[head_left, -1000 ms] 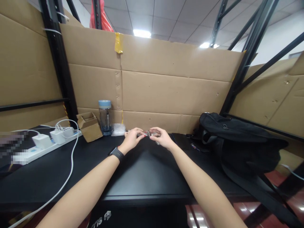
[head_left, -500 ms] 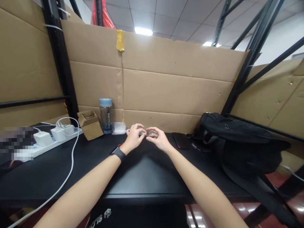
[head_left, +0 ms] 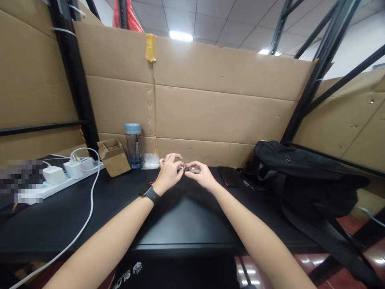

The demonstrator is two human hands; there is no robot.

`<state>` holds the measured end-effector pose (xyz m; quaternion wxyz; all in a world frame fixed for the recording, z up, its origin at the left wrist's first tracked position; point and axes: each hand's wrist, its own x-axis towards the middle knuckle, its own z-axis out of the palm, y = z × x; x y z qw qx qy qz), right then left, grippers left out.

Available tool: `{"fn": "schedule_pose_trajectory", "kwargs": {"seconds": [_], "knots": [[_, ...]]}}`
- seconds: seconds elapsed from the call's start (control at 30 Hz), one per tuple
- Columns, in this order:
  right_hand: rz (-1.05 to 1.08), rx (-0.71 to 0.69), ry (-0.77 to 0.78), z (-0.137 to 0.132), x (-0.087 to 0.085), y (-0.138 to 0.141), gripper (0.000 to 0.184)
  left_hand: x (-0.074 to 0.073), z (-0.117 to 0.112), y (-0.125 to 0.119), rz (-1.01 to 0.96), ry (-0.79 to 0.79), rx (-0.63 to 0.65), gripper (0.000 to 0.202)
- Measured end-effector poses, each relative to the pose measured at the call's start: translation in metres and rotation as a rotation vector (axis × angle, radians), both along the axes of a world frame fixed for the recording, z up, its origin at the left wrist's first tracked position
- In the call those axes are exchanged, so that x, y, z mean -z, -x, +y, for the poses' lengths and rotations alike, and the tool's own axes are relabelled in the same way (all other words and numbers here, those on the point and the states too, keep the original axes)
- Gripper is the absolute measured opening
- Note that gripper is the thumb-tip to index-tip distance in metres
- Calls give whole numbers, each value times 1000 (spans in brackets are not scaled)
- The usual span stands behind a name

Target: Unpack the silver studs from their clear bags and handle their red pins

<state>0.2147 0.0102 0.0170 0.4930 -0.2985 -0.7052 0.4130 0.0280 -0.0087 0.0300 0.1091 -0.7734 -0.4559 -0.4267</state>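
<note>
Over the back middle of the black table, my left hand (head_left: 171,169) and my right hand (head_left: 202,176) meet fingertip to fingertip. Between them is a small, partly see-through thing (head_left: 193,169) with a greyish shine and a hint of red; its kind is too small to make out. The thumb and fingers of my right hand curve round it. My left thumb and index finger pinch at its left end, with the other left fingers raised and bent. Fingers hide much of the thing. A dark watch (head_left: 149,193) is on my left wrist.
Left of the hands stand a clear packet (head_left: 150,161), a blue-lidded bottle (head_left: 134,146) and an open cardboard box (head_left: 116,160). A power strip (head_left: 57,186) with a white cable (head_left: 94,188) lies far left. A dark flat case (head_left: 226,176) and a black bag (head_left: 309,172) lie right. Cardboard (head_left: 216,116) walls the back.
Both hands stay in nearly the same place, still together at the small thing. My left fingers have shifted and lifted slightly. The whole view has tilted a little.
</note>
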Motion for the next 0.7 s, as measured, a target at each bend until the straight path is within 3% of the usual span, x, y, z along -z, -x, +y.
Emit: {"fn": "schedule_pose_trajectory", "kwargs": {"seconds": [0.17, 0.33, 0.47, 0.6, 0.7], "knots": [[-139, 9, -42, 4, 0, -6, 32, 0, 3, 0, -28, 56, -9, 13], [-158, 33, -26, 5, 3, -3, 37, 3, 6, 1, -31, 33, 39, 12], [-195, 79, -85, 6, 4, -1, 30, 3, 6, 1, -1, 34, 80, 12], [-354, 144, -316, 5, -1, -7, 16, -3, 12, 10, 43, 60, 82, 18], [-599, 158, -501, 3, -7, -16, 12, -7, 22, 29, 34, 125, -15, 26]]}}
